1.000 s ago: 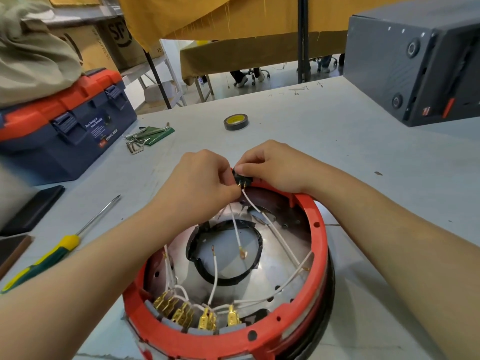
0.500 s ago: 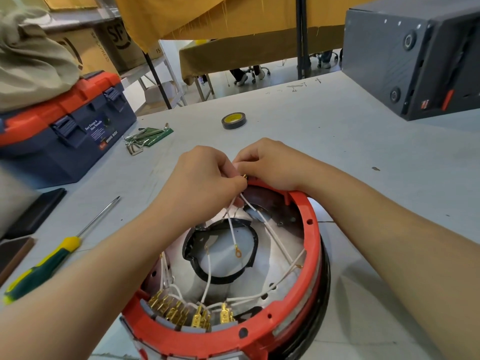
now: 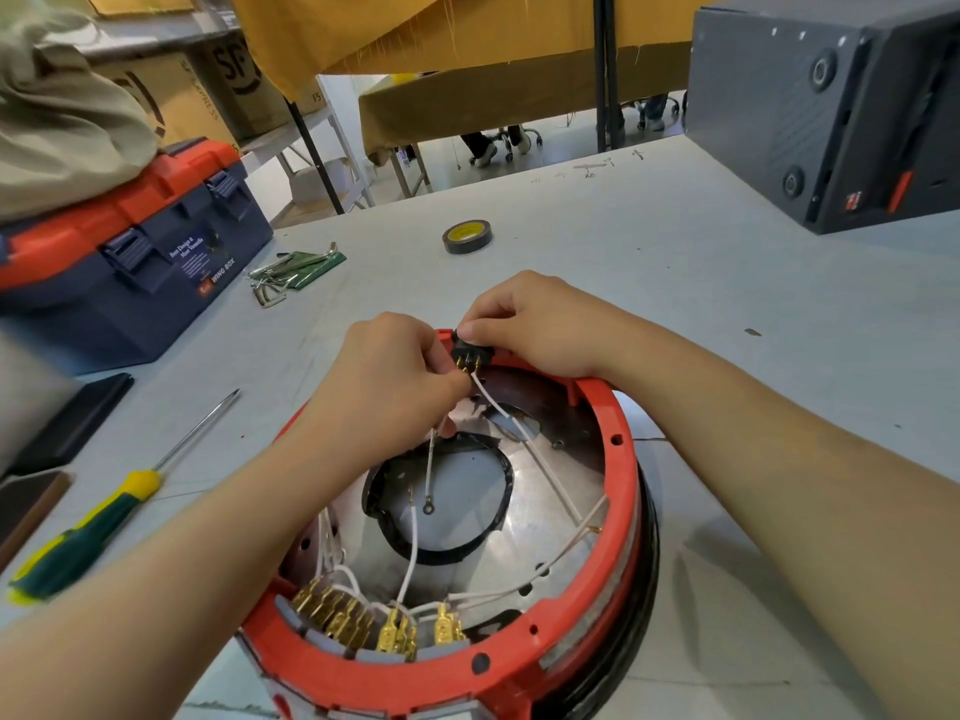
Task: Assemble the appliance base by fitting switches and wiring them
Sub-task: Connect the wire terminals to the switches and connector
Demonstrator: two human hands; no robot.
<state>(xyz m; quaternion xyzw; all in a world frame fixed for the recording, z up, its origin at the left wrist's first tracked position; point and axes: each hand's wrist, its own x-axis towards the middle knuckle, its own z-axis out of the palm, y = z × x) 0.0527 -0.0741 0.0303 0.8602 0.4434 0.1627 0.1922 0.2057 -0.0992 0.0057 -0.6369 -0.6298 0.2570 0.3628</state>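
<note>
wiring step: at the far rim of the round red plastic appliance base, the right hand pinches the small black switch while the left hand grips a white wire at its brass terminals, and next probably needs a straight push of the connector.

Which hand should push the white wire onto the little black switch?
Probably the left hand: it pinches the white wire right at the brass pins of the black switch. The right hand is busy holding that switch on the red ring's far edge.
</note>
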